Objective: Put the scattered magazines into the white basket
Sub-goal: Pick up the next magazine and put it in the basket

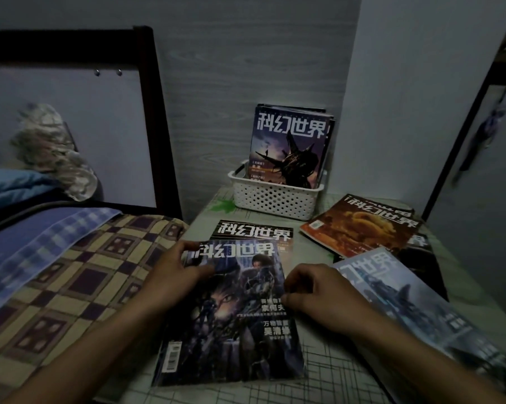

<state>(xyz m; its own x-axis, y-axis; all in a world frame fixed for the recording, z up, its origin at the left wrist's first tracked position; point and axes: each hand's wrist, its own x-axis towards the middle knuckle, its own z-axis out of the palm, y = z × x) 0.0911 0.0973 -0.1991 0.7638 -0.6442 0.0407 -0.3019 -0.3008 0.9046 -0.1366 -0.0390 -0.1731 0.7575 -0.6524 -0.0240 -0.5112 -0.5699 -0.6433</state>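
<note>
Magazines stand upright in the white basket [275,199] at the back already. Left hand [173,275] and right hand [315,293] both pinch the dark-covered magazine [231,322] by its edges, others scattered nearby.

Both hands [176,275] on dark magazine [234,313]

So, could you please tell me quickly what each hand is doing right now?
Left hand: gripping the left edge of the dark magazine.
Right hand: curled at its right edge; grip unclear.
</note>
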